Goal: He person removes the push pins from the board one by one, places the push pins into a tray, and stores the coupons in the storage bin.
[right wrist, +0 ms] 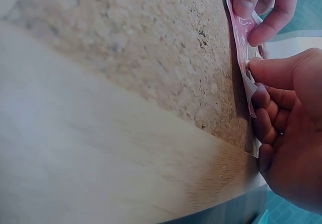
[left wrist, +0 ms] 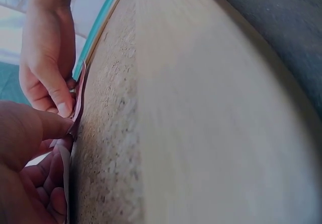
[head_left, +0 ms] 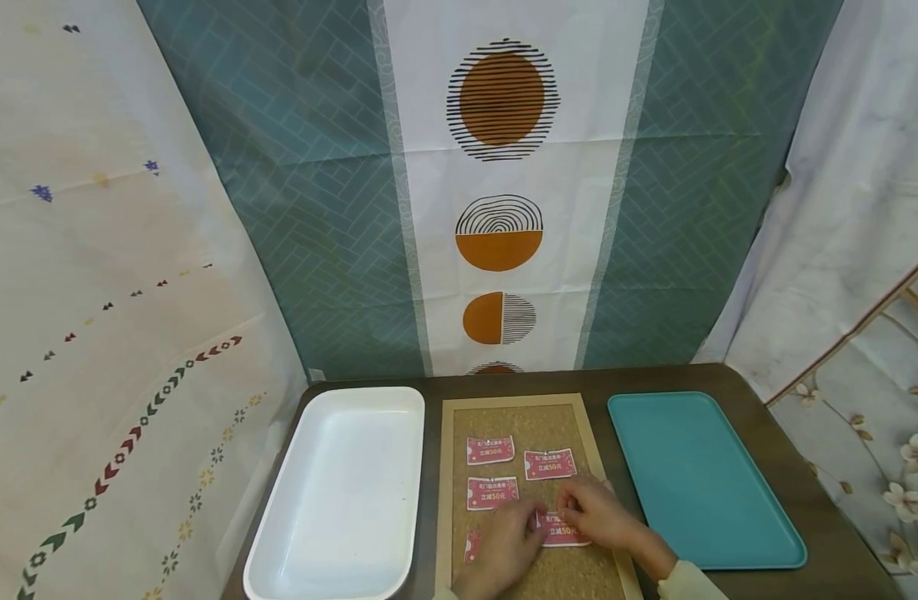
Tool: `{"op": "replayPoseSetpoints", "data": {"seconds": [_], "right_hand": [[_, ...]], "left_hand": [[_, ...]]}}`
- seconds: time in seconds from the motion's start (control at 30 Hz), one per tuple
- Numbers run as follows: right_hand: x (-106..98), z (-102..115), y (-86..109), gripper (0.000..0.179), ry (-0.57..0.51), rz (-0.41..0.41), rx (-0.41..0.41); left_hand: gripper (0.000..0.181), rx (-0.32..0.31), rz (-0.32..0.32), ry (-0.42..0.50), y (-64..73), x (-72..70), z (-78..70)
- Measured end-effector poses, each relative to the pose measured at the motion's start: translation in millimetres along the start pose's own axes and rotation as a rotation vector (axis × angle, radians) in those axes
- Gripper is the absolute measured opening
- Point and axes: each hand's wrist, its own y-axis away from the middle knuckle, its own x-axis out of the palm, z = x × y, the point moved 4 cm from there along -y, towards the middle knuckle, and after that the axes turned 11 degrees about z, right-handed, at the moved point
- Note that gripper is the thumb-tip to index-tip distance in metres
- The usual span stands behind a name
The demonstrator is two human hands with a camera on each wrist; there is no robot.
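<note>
A pink coupon (head_left: 564,531) with white print lies over the lower right part of a cork board (head_left: 519,423). My left hand (head_left: 506,537) pinches its left edge between thumb and fingers. At its upper edge, the thumb and fingertips of my right hand (head_left: 597,508) close together on the paper. In the right wrist view the coupon (right wrist: 242,38) bows up from the cork at one end, and a small pale bit shows by the right thumb. Two coupons (head_left: 490,450) (head_left: 492,493) hang at the left, another coupon (head_left: 549,464) at the right. My left hand partly covers a lower coupon (head_left: 471,544).
A white tray (head_left: 415,467) stands left of the board, a teal tray (head_left: 709,479) to its right. The board has a pale wooden frame (head_left: 445,500) and lies on a dark brown table (head_left: 834,542). Patterned cloths (head_left: 316,208) hang behind and at the sides.
</note>
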Motion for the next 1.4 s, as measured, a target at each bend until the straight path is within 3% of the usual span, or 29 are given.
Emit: {"op": "replayPoseSetpoints", "data": {"seconds": [0.23, 0.47, 0.7, 0.97, 1.1, 1.27, 1.4], "right_hand": [[1, 2, 0.9, 0.027, 0.021, -0.027, -0.004], [-1, 3, 3.4, 0.025, 0.000, -0.027, -0.015], [-4, 0, 7.8, 0.021, -0.036, -0.037, 0.018], [-20, -1, 8.8, 0.017, -0.147, -0.093, -0.062], [-26, -2, 9.6, 0.019, -0.172, -0.119, -0.088], [-32, -7, 13.5, 0.019, -0.129, -0.163, -0.073], [-36, -9, 16.0, 0.015, -0.100, -0.179, -0.075]], "left_hand": [[0.018, -0.019, 0.019, 0.017, 0.2, 0.7, 1.7], [0.020, 0.008, 0.002, 0.017, 1.7, 0.2, 1.1], [0.022, 0.001, 0.020, 0.124, 4.0, -0.7, 4.2], [0.023, -0.050, 0.059, 0.251, 5.8, -9.3, 6.2], [0.023, -0.040, 0.032, 0.229, 8.6, -17.5, 5.2], [0.024, 0.007, -0.011, 0.174, 7.4, -28.2, 6.0], [0.026, 0.005, -0.026, 0.170, 4.9, -36.1, 9.0]]}}
